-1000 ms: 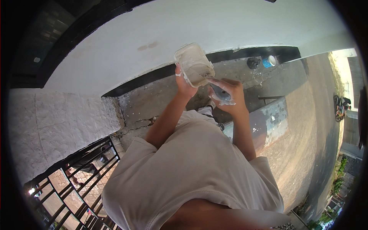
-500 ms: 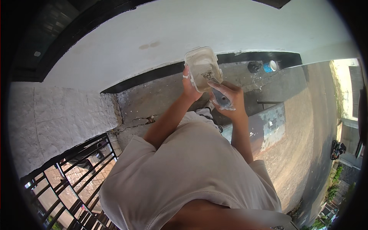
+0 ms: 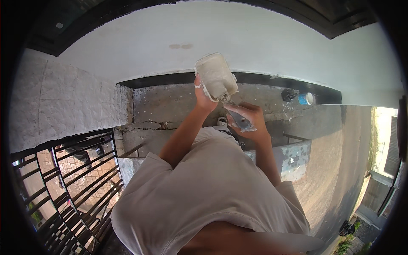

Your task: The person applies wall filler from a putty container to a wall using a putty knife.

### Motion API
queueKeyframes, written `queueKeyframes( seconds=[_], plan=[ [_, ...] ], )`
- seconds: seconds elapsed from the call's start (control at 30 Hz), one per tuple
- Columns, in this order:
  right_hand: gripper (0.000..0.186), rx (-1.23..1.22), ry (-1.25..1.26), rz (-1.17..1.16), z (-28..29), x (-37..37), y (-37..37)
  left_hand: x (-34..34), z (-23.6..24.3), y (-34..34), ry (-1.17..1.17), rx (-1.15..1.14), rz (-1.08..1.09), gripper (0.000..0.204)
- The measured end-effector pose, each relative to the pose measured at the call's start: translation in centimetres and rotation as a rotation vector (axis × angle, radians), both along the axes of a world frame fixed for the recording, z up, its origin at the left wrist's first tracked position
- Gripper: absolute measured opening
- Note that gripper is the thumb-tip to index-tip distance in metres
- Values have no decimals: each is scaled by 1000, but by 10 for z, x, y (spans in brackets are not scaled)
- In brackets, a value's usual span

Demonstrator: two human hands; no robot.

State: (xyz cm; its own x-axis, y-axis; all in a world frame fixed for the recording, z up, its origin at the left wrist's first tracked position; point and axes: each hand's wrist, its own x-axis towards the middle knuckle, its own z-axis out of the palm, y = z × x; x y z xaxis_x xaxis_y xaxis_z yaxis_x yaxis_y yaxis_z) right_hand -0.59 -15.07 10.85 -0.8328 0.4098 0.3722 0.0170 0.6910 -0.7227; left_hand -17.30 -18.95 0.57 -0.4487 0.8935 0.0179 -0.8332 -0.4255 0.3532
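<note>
My left hand (image 3: 204, 98) grips a pale plastic tub (image 3: 215, 73) by its left side and lower edge. Whitish paste coats the inside of the tub, which tilts toward me. In my right hand (image 3: 255, 121), fingers are wrapped round the grey handle of a putty knife (image 3: 241, 120); the handle has a hole near its end. The knife's blade, smeared with paste, lies at the tub's lower right rim. White smears cover fingers of both hands.
Ahead stands a white wall (image 3: 153, 55) with a black base strip (image 3: 170, 78). A blue-and-white can (image 3: 305, 98) and a black bag (image 3: 289, 94) sit at its foot. Black metal railings (image 3: 80, 178) are at left, a low paint-worn wall (image 3: 293, 157) at right.
The putty knife has drawn back from inside the tub to its lower rim. The tub has shifted slightly left, and my view has turned a little.
</note>
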Motion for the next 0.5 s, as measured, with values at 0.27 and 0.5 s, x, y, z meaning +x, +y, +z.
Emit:
queueKeyframes(
  seconds=[0.27,0.5],
  plan=[
    [25,-164,114,-69,-4,-4,31,18,3,-5,2,-99,137,84],
    [35,-100,94,198,-31,-9,43,3,1,-22,87,-140,432,83]
  ],
)
